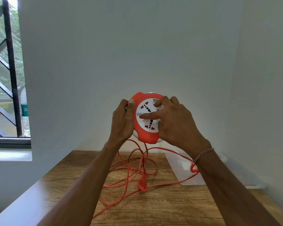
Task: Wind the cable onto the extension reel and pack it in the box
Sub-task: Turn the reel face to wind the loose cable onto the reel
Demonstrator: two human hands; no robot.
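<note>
Wooden table (pixel 178 207) spreads below me, with a clear plastic box (pixel 183 167) lying at its far right by the wall. Orange cable (pixel 129 168) sprawls in loose loops between them, its plug (pixel 142 182) resting on the wood. I hold the orange-and-white reel (pixel 145 118) up above the table: my left hand (pixel 122 121) clamps its left rim, and my right hand (pixel 175 121) presses spread fingers on the socket face, perhaps gripping the right edge too.

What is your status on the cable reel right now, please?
Left hand grips reel rim; right hand fingers on its socket face. Orange cable mostly unwound, loose on table. Clear box waiting, cable trailing over it.
</note>
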